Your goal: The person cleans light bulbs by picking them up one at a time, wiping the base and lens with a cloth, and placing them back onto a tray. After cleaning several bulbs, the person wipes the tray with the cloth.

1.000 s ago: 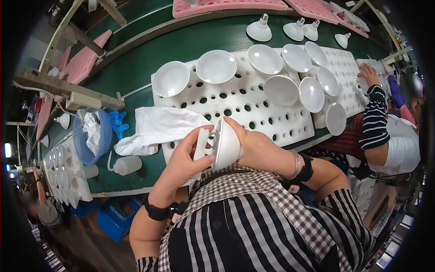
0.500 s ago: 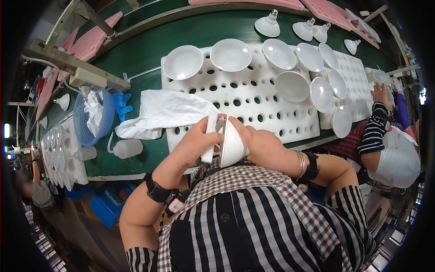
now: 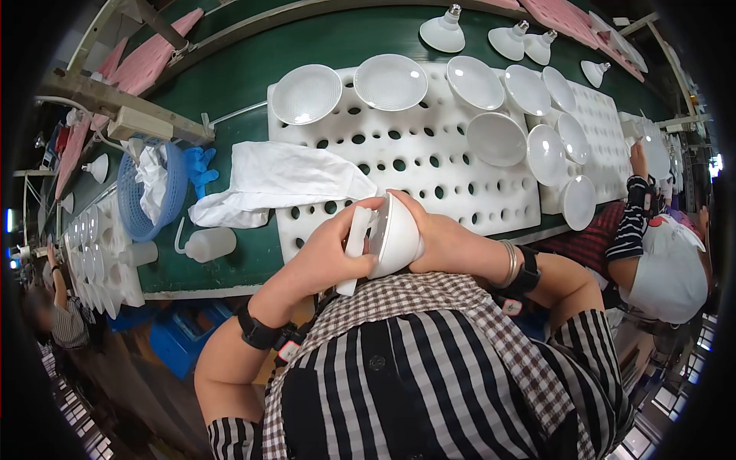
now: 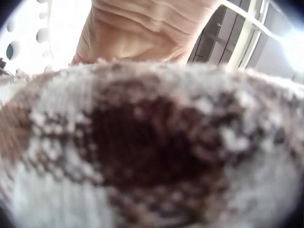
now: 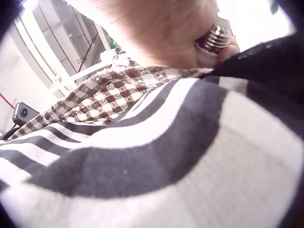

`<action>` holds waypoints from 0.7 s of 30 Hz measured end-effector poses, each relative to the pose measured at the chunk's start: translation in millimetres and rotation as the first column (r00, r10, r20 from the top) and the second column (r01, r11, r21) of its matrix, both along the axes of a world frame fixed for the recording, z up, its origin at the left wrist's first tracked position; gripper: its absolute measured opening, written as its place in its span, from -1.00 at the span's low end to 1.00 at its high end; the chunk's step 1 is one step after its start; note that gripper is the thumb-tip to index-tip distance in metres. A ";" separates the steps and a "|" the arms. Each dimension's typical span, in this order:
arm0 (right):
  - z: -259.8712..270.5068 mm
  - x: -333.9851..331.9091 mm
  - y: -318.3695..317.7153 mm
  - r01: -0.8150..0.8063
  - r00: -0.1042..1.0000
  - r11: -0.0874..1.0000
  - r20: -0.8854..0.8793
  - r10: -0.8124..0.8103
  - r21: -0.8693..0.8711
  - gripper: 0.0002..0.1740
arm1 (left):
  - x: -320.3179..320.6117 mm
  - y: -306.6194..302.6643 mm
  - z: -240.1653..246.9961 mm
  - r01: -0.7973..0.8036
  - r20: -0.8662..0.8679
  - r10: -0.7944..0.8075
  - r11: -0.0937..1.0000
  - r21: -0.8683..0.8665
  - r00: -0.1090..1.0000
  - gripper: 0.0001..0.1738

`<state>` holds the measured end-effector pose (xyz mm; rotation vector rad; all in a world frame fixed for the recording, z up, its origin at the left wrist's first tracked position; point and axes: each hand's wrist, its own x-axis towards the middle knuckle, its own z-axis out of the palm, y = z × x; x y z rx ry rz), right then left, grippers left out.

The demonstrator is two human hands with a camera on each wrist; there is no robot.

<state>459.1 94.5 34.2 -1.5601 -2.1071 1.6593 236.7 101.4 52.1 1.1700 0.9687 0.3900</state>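
Note:
In the head view, a white reflector bulb (image 3: 398,239) is held sideways close in front of the apron. My right hand (image 3: 446,241) grips it from the back, fingers around its narrowing body. Its metal screw base (image 5: 218,39) shows among the fingers of my right hand (image 5: 161,28) in the right wrist view. My left hand (image 3: 330,249) pinches a narrow white strip-like piece (image 3: 356,239) at the bulb's wide front. What that piece is, I cannot tell. In the left wrist view, checkered apron cloth (image 4: 152,137) covers most of the picture below my left hand (image 4: 142,31).
A white foam tray (image 3: 414,172) with holes bears several reflector bulbs (image 3: 391,81). A white cloth (image 3: 284,180) overlaps its left side. Further left are a squeeze bottle (image 3: 211,244), blue glove (image 3: 201,172) and blue basket (image 3: 162,203). Another person (image 3: 667,268) works at the right.
The white piece has gone from nearly upright to slanting, its lower end toward the left. Both hands keep hold, and the bulb leans a little differently. The head view has shifted slightly.

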 end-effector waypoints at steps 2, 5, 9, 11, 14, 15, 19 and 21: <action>-4.3 1.2 -1.6 -0.024 1.000 0.997 -0.015 0.025 0.071 0.22 | 1.9 2.9 -1.3 -0.034 0.017 0.034 0.999 -0.006 0.999 -0.23; 3.0 -2.7 -0.3 -0.049 0.999 0.991 0.018 0.047 0.122 0.16 | 5.6 7.8 -8.3 -0.094 0.025 0.095 0.995 -0.038 0.995 -0.29; 16.7 -12.0 3.4 -0.050 0.996 0.996 0.080 0.045 0.068 0.13 | 11.4 21.1 -5.6 -0.126 0.032 0.129 0.990 -0.069 0.991 -0.39; 16.0 -11.6 1.7 -0.056 0.996 0.992 0.077 0.047 0.112 0.09 | 9.5 21.8 -8.3 -0.111 0.063 0.117 0.989 -0.098 0.991 -0.36; 6.2 -7.1 -1.9 -0.077 0.995 0.975 0.081 0.062 0.207 0.05 | 4.5 14.6 -2.3 -0.077 0.074 0.088 0.987 -0.143 0.993 -0.31; 2.4 -5.1 -3.1 -0.093 0.993 0.962 0.092 0.071 0.257 0.07 | 2.7 7.9 -2.7 -0.030 0.085 0.031 0.999 -0.015 0.996 -0.28; 0.8 -5.6 -2.4 -0.095 0.995 0.945 0.058 0.081 0.313 0.08 | -0.5 5.2 0.6 0.005 0.031 -0.006 0.999 0.044 0.999 -0.27; 7.8 -8.7 1.1 -0.129 0.991 0.959 0.079 0.112 0.252 0.11 | 1.2 11.5 -3.4 -0.034 0.041 0.035 0.999 -0.025 0.999 -0.28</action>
